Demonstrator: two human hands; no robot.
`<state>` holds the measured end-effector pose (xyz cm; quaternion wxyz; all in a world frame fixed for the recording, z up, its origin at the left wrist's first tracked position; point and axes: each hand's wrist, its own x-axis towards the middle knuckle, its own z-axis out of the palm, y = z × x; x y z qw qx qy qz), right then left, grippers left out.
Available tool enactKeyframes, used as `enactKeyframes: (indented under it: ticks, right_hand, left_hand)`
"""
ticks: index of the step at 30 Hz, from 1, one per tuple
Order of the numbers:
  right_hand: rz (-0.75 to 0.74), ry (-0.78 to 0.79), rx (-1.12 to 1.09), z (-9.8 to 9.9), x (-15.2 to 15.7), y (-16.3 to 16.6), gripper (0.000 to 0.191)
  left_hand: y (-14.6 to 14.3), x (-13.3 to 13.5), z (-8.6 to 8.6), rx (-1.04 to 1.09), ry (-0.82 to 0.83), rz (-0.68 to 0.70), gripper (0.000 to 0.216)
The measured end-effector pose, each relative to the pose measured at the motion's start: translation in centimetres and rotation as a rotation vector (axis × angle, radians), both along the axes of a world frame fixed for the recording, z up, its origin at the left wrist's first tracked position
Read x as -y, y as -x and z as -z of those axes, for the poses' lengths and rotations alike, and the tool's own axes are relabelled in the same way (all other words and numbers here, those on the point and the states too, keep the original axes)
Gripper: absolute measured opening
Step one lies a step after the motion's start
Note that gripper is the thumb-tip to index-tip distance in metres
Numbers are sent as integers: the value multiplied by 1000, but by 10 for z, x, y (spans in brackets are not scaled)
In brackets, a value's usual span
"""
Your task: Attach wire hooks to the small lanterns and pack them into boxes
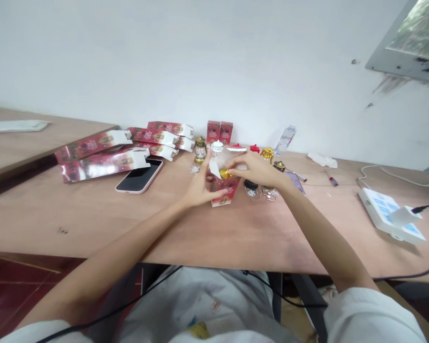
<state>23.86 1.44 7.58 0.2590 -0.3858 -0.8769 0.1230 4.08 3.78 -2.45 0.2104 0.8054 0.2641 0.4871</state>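
Note:
My left hand is wrapped round a small red printed box that stands on the table, its white top flaps up. The gold top of a miniature lantern shows in the mouth of the box; its lower part is hidden inside. Reaching in from the right, my right hand has its fingertips closed at that gold top. Just behind the box stands a white lantern, and a bronze lantern is to its left.
Several flattened red boxes lie at the left near a phone. Two upright red boxes stand by the wall. To the right are a gold lantern, a clear bottle, crumpled tissue and a power strip with cables.

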Motion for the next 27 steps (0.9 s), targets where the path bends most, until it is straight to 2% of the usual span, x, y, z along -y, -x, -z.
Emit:
enactKeyframes:
  ticks: [3, 6, 10, 13, 17, 20, 23, 25, 27]
  right_hand:
    - [-22, 68, -207, 1, -4, -3, 33]
    - [-77, 142, -433, 6, -10, -7, 44]
    - [-113, 232, -607, 9, -13, -13, 35]
    - [-155, 233, -675, 11, -12, -13, 29]
    - [-104, 127, -693, 18, -15, -3, 33]
    - [-2, 70, -654, 27, -19, 7, 49]
    - [75, -16, -578, 30, -18, 12, 64]
    - [29, -28, -510, 26, -13, 11, 62]
    - [-117, 35, -411, 20, -7, 8, 53]
  left_hand:
    - [2, -3, 4, -38, -18, -29, 112]
    - [4, -5, 9, -117, -95, -63, 103]
    - [8, -5, 7, -178, -238, -80, 79]
    - [10, -2, 2, -170, -264, -39, 68]
    - [9, 0, -4, -182, -198, 21, 70]
    - [8, 1, -7, -193, -117, 69, 78]
    - [8, 1, -9, -184, -81, 113, 75]
    - [8, 2, -10, -182, -87, 128, 71]
    - [8, 2, -10, -191, -97, 119, 66]
